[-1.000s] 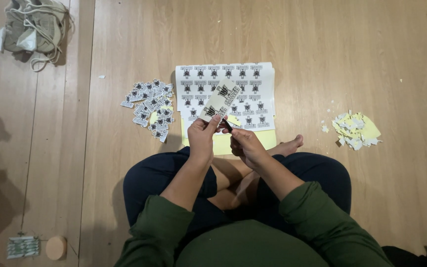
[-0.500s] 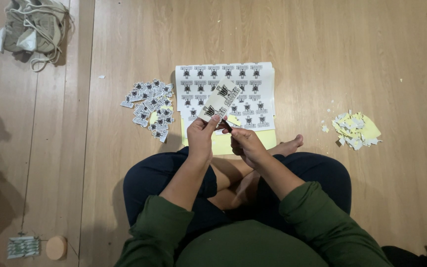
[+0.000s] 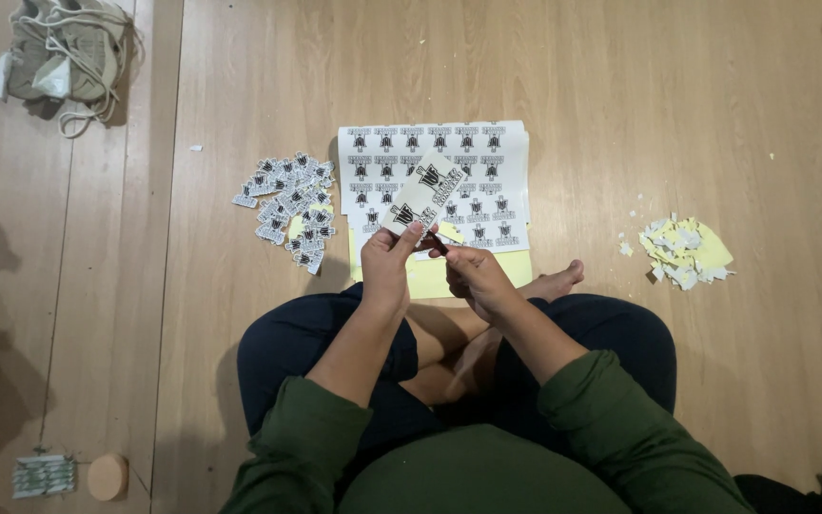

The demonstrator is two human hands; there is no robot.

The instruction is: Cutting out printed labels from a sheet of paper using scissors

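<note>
Inspecting progress, we find a cut sticker pile (image 3: 289,211) done, the printed sheet (image 3: 449,171) largely uncut; left hand (image 3: 387,265) pinches a sticker strip (image 3: 423,197), right hand (image 3: 473,276) closed on a dark tool, seemingly scissors (image 3: 435,245).

A pair of beige sneakers (image 3: 64,48) lies far up-left of the fingers; 1 round wooden disc (image 3: 107,476) sits far down-left.
</note>
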